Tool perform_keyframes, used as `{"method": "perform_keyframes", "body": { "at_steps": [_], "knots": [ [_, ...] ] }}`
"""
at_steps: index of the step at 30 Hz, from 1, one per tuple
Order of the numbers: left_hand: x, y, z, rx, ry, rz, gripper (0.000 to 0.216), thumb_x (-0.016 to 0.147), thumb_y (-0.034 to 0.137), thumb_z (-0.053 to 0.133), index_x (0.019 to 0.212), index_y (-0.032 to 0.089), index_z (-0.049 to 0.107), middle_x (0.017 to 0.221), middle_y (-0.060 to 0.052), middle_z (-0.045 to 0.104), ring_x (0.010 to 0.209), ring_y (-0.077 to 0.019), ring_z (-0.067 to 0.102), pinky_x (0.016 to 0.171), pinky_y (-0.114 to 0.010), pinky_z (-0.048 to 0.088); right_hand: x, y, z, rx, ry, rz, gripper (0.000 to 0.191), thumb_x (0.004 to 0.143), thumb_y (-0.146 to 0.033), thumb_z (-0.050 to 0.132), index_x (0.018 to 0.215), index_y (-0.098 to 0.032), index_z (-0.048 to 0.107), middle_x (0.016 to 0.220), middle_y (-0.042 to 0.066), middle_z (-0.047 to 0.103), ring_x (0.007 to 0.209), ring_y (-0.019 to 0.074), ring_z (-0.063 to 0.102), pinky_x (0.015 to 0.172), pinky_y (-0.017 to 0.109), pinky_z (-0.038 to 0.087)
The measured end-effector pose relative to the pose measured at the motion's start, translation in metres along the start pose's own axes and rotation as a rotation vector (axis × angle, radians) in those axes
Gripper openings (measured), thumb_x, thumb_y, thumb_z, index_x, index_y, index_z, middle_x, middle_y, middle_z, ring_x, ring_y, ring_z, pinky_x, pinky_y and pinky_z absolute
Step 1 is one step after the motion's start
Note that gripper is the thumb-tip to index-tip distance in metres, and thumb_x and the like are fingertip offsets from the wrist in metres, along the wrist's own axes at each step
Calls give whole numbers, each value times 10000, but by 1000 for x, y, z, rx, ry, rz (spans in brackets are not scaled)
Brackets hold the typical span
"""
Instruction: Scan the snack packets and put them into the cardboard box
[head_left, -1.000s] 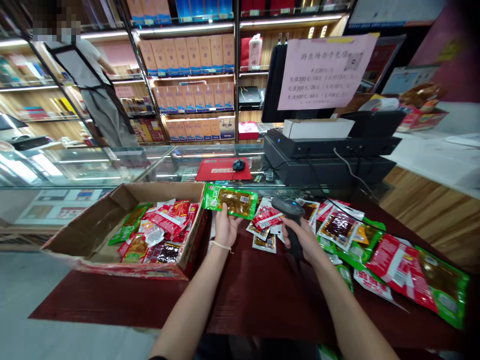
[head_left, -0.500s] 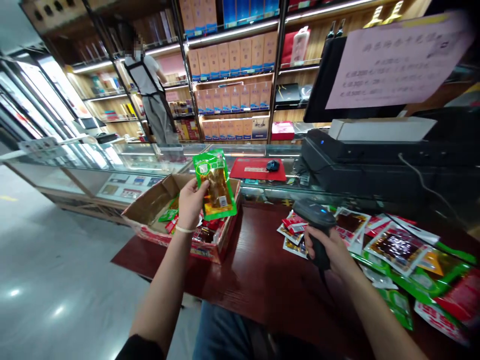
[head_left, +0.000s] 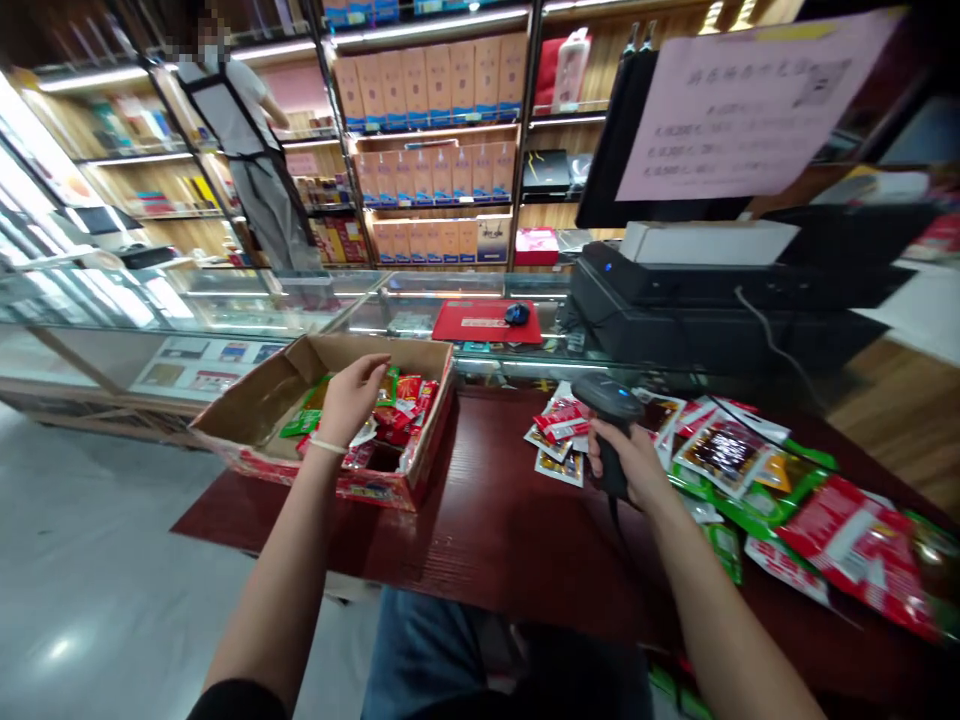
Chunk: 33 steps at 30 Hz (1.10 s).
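Note:
My left hand (head_left: 351,400) is over the cardboard box (head_left: 247,462), its fingers loosely stretched out with nothing seen in them. Inside that box lie red snack packets (head_left: 409,392) and a green packet (head_left: 302,418), partly hidden by the hand. My right hand (head_left: 634,462) grips a black barcode scanner (head_left: 609,400) by its handle, with a small blue light lit on top. Just beyond and left of the scanner lie a few small red and white packets (head_left: 555,425) on the dark red table (head_left: 480,520).
More packets (head_left: 724,455) are heaped on the right. A glass counter (head_left: 330,305) bears a red mat (head_left: 457,322) with a mouse (head_left: 517,314). A monitor with a pink notice (head_left: 739,120) stands at the right. Another person (head_left: 251,150) stands by the shelves.
My left hand has let go of the green packet it held up and is now lower, over the box. My right hand keeps the barcode scanner. The view has shifted right.

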<state>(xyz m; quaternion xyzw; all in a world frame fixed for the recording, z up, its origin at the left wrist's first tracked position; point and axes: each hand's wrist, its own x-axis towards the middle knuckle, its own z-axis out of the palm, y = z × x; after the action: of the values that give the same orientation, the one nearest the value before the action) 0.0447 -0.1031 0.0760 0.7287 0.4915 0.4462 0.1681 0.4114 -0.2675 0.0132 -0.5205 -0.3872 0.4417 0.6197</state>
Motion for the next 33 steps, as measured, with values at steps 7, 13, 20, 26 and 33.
{"method": "perform_keyframes", "body": {
  "at_steps": [7, 13, 20, 26, 33],
  "knots": [
    [-16, 99, 35, -96, -88, 195, 294, 878, 322, 544, 1120, 227, 681, 1119, -52, 705, 1014, -223, 642, 955, -346, 462, 1, -12, -27, -21, 146, 31, 345, 734, -484, 726, 716, -205, 524, 526, -45, 527, 375, 92, 462, 336, 216, 400],
    [-38, 127, 142, -551, -263, 63, 214, 731, 230, 728, 944, 246, 743, 1011, -63, 724, 1001, -270, 634, 1020, -373, 413, 2, -20, -52, -23, 230, 36, 351, 711, -484, 737, 810, -224, 522, 538, -62, 534, 368, 92, 460, 344, 216, 400],
    [-51, 100, 246, -583, -406, -74, 153, 684, 194, 754, 823, 256, 748, 909, -78, 714, 921, -267, 632, 1005, -361, 404, 4, -21, -72, 13, 273, 4, 307, 752, -473, 703, 832, -233, 528, 532, -62, 524, 366, 94, 445, 327, 215, 384],
    [-56, 90, 286, -454, -532, 107, 552, 530, 218, 856, 1061, 262, 710, 1179, -119, 654, 1141, -319, 566, 1080, -398, 327, 4, -24, -68, 26, 283, 29, 317, 745, -465, 717, 814, -226, 521, 532, -59, 528, 360, 86, 449, 324, 207, 394],
    [-50, 88, 288, -307, -602, 130, 519, 603, 160, 786, 1107, 249, 698, 1157, -114, 675, 1119, -306, 592, 1046, -388, 365, 6, -24, -65, 55, 306, 67, 370, 694, -473, 750, 843, -217, 529, 496, -71, 519, 339, 90, 455, 308, 204, 382]
  ]
}}
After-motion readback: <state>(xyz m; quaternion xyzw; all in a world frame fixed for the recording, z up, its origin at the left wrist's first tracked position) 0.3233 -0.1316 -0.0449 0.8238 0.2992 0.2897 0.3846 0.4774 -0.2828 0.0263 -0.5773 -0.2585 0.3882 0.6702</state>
